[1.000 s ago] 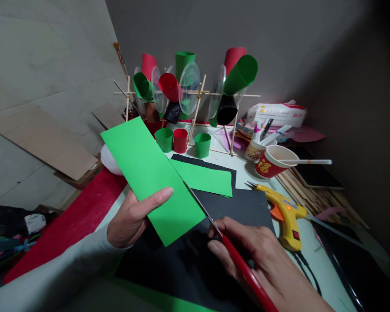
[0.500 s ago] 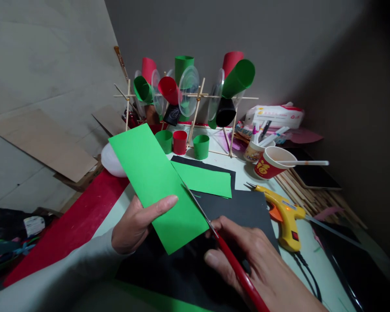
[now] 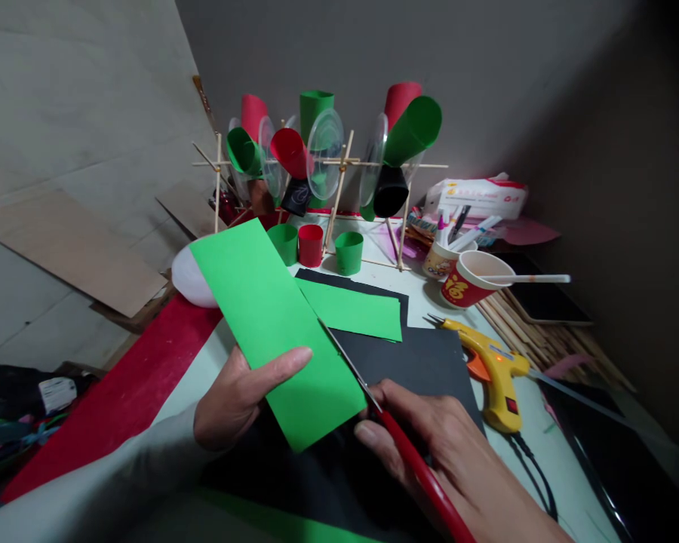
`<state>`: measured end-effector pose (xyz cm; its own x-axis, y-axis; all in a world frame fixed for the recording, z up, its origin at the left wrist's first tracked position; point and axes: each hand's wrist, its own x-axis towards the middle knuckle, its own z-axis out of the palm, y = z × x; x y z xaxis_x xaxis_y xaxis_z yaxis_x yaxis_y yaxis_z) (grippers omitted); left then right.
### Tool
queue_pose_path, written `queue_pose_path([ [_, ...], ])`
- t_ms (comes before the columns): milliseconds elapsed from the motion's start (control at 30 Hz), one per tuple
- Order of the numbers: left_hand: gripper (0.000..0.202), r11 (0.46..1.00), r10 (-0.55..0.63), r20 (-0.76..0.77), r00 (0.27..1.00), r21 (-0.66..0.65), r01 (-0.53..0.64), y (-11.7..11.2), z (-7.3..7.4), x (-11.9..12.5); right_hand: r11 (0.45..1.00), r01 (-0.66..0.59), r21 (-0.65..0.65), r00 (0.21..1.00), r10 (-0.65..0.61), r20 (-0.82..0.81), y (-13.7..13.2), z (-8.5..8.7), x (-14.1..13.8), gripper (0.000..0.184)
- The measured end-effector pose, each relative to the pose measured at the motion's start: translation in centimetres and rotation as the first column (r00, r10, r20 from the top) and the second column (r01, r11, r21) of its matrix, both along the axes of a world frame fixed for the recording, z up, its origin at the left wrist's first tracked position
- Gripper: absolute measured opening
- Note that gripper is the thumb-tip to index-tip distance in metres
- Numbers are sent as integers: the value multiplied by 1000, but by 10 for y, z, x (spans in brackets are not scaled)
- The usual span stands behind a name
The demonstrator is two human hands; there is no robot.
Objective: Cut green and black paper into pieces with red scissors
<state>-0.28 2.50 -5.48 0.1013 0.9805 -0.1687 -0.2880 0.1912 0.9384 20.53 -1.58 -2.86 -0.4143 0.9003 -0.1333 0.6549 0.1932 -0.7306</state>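
A bright green sheet of paper, long and rectangular, is tilted in front of me. My left hand grips its lower left part, thumb on top and fingers beneath. My right hand is closed round the red handle of a pair of scissors. The blades lie along the paper's right edge, and they look closed or nearly so. Behind them, several cut green paper pieces lie stacked on black paper. Another green sheet shows at the bottom, partly in shadow.
A stick frame carries red, green and black paper tubes and clear plastic discs. Small paper rings stand below it. Rightward are a pen cup, a red paper cup, a yellow glue gun with its cable, and wooden sticks.
The camera view has shifted slightly. The green sheet's lower end sits a little lower, while both hands keep their holds on the paper and scissors.
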Motion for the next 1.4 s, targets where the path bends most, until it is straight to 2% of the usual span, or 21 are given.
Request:
queue_pose_path([
  [200, 44, 999, -41, 21, 999, -12, 42, 0, 2, 1, 999, 25, 31, 1000, -24, -9, -3, -5, -2, 32],
  [300, 34, 1000, -21, 5, 1000, -23, 21, -2, 2, 1, 996, 73, 42, 997, -73, -19, -6, -5, -1, 32],
  [400, 33, 1000, -1, -23, 1000, -30, 1, -3, 2, 2, 987, 161, -23, 987, -161, 7, -6, -1, -3, 32],
  [500, 35, 998, -40, -67, 997, -53, 37, -4, 1, 1, 975, 185, -123, 983, -181, 43, -5, 3, -5, 35],
  [600, 35, 992, -100, -105, 989, -82, 91, -5, 0, -1, 969, 187, -162, 982, -182, 49, -4, 4, -5, 36],
  [667, 31, 994, -86, -133, 987, -85, 75, -5, -1, -1, 970, 183, -159, 983, -179, 39, -4, 2, -4, 38],
  [1033, 27, 994, -105, -182, 978, -57, 96, -7, -1, 0, 996, 84, -23, 996, -83, 38, -3, -5, -2, 38],
  [1200, 23, 991, -127, -160, 979, -53, 119, -7, 0, 0, 997, 73, 34, 996, -74, 44, -1, -5, -6, 37],
  [1400, 24, 992, -118, -138, 983, -52, 112, -9, 1, 1, 998, 70, 7, 998, -70, -6, -2, -6, -4, 37],
])
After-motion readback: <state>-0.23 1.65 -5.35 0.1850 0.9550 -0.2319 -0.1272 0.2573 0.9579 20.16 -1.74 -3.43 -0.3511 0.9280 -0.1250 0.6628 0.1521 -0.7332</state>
